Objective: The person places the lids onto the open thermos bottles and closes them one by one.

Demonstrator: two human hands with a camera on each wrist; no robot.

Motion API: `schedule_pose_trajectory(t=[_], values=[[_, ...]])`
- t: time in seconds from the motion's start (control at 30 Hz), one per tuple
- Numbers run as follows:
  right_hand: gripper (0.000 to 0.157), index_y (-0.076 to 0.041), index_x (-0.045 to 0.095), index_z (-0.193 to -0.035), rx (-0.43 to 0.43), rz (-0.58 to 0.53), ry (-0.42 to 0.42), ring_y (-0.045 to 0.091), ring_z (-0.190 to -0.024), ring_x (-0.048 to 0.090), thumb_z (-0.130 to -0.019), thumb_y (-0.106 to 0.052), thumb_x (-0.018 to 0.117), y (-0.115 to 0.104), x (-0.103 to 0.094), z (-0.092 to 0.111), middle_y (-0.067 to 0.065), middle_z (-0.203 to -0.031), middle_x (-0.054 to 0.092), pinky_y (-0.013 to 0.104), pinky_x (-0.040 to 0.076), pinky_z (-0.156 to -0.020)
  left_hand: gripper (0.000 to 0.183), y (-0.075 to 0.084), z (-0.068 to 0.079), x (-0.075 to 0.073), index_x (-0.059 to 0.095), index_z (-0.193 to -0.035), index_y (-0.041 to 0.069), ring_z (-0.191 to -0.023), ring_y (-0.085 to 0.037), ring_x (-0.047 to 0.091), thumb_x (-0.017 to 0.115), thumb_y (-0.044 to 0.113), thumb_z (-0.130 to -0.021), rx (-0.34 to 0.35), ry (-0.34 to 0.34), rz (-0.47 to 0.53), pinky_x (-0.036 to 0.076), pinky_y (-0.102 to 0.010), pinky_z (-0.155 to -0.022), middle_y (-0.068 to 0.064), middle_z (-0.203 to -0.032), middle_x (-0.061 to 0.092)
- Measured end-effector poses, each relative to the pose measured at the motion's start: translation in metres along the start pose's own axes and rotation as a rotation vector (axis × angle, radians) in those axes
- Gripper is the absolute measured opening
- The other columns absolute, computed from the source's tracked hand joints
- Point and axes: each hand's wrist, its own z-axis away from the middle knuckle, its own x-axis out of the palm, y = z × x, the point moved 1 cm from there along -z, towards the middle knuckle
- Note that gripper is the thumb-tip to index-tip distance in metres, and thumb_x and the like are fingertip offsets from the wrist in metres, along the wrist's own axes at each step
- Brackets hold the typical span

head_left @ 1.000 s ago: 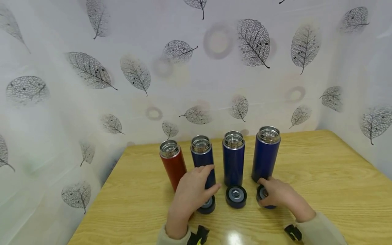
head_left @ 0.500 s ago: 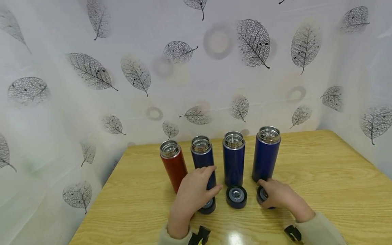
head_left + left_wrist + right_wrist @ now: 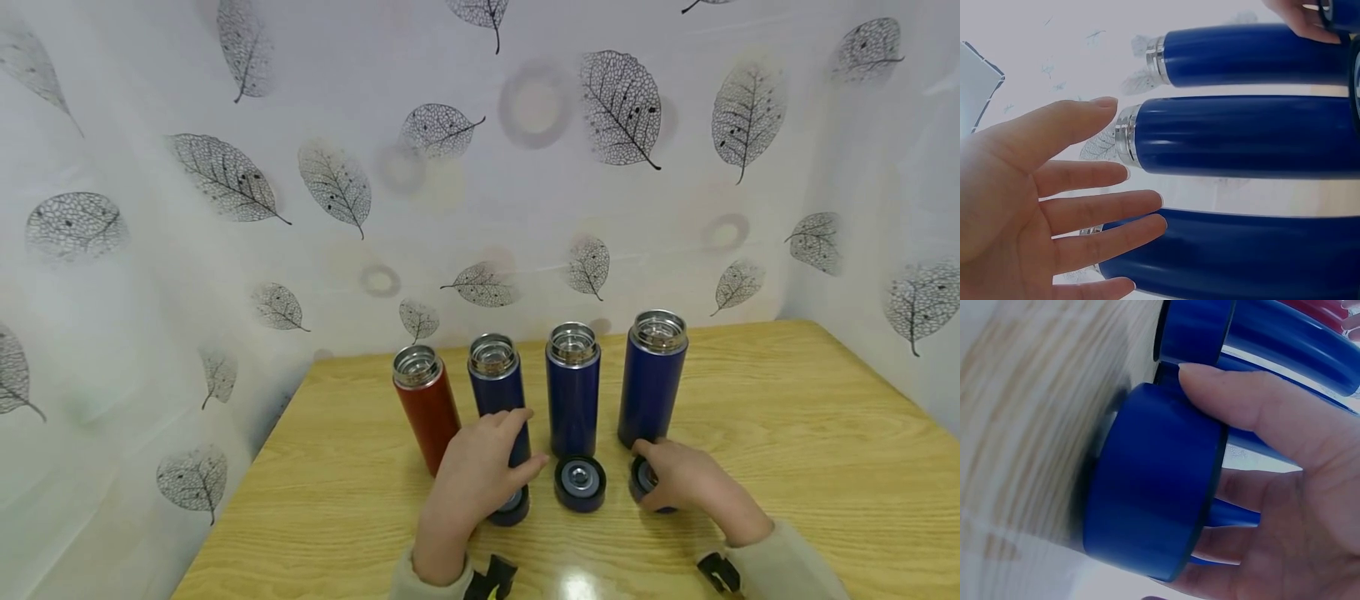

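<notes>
My right hand (image 3: pixel 686 479) grips a blue bottle lid (image 3: pixel 1154 481) lying inner side up at the table's right, thumb and fingers at its sides. Just behind that lid stands an uncapped dark blue vacuum bottle (image 3: pixel 651 392). With fingers spread and holding nothing, my left hand (image 3: pixel 476 471) hovers before a second blue bottle (image 3: pixel 495 387) and partly covers the left lid (image 3: pixel 512 511). A third lid (image 3: pixel 580 481) lies between my hands, in front of the middle blue bottle (image 3: pixel 573 404). A red bottle (image 3: pixel 427 408), also uncapped, stands farthest left, its lower part behind my left hand.
The bottles stand in a row on a wood-grain table (image 3: pixel 810 467). Behind them and along both sides hangs a pale sheet (image 3: pixel 525 192) printed with leaves. Black straps (image 3: pixel 717 571) sit at both cuffs.
My left hand has drifted very slightly right, and the view has shifted a little. My right hand stays on its lid; bottles and lids keep their places.
</notes>
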Motion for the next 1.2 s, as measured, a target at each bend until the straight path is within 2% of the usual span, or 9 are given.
schedule_pose_trajectory(t=[0.23,0.53,0.7,0.9,1.2], values=[[0.063,-0.002,0.053,-0.112,-0.015,0.009,0.04,0.029,-0.087,0.055,-0.059,-0.027,0.08,0.0,-0.003,0.004,0.016,-0.101,0.056,0.044,0.044,-0.065,0.049,0.001,0.002,-0.002,0.055,-0.118,0.011,-0.088,-0.018,0.058,0.063,0.041,-0.08,-0.02,-0.004,0.006,0.048,-0.031,-0.071,-0.004,-0.105,0.061],[0.059,-0.003,0.054,-0.11,-0.021,-0.04,0.061,0.024,-0.081,0.054,-0.06,-0.024,0.079,-0.003,-0.01,0.009,0.013,-0.096,0.055,0.041,0.044,-0.063,0.049,0.001,0.002,-0.002,0.055,-0.117,0.011,-0.089,-0.018,0.058,0.063,0.04,-0.079,-0.015,0.002,0.004,0.048,-0.032,-0.071,-0.005,-0.105,0.061],[0.061,-0.003,0.053,-0.112,-0.011,-0.059,0.067,0.025,-0.084,0.054,-0.061,-0.024,0.079,-0.005,-0.016,0.013,0.015,-0.101,0.054,0.042,0.045,-0.064,0.049,0.0,0.002,-0.002,0.055,-0.117,0.011,-0.089,-0.018,0.058,0.063,0.041,-0.08,-0.019,-0.002,0.004,0.048,-0.032,-0.072,-0.004,-0.105,0.061],[0.061,-0.002,0.052,-0.113,-0.03,-0.056,0.115,0.025,-0.082,0.055,-0.061,-0.023,0.078,-0.004,-0.022,0.018,0.017,-0.1,0.054,0.04,0.045,-0.063,0.048,0.001,0.001,-0.002,0.055,-0.118,0.011,-0.089,-0.017,0.057,0.062,0.04,-0.08,-0.014,-0.014,0.011,0.048,-0.032,-0.072,-0.004,-0.105,0.061],[0.062,-0.001,0.052,-0.114,-0.044,-0.061,0.166,0.03,-0.086,0.055,-0.063,-0.025,0.078,-0.003,-0.032,0.025,0.021,-0.102,0.053,0.044,0.046,-0.066,0.048,0.001,0.001,-0.002,0.055,-0.117,0.011,-0.089,-0.017,0.057,0.062,0.04,-0.08,-0.001,-0.022,0.009,0.047,-0.031,-0.072,-0.004,-0.104,0.061]])
